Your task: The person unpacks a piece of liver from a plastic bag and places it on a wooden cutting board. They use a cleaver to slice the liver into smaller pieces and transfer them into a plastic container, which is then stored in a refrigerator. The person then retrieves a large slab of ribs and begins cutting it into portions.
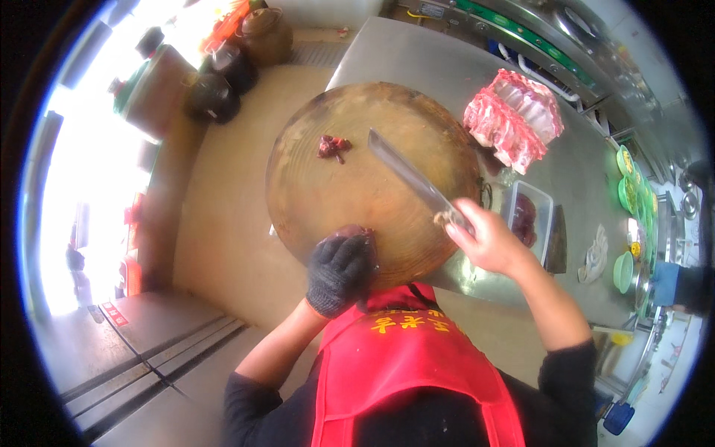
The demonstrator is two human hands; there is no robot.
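My left hand (342, 268), in a dark grey knit glove, grips a piece of dark red meat (357, 231) at the near edge of a round wooden chopping block (357, 179). The glove covers most of that piece. In my bare right hand (485, 234) is the handle of a long-bladed kitchen knife (410, 176). Its blade slants over the block's right half, tip pointing away and to the left. A small heap of dark red meat scraps (333, 146) lies on the far left part of the block, apart from both hands.
A steel table (581, 195) carries a rack of raw ribs (514, 120), a clear plastic container (550, 201) with dark red meat, another blade (557, 240) and a crumpled cloth (593, 257). Green bowls (624, 271) line its right side. Dark pots (212, 98) stand far left. Another person's sleeve (692, 288) shows at right.
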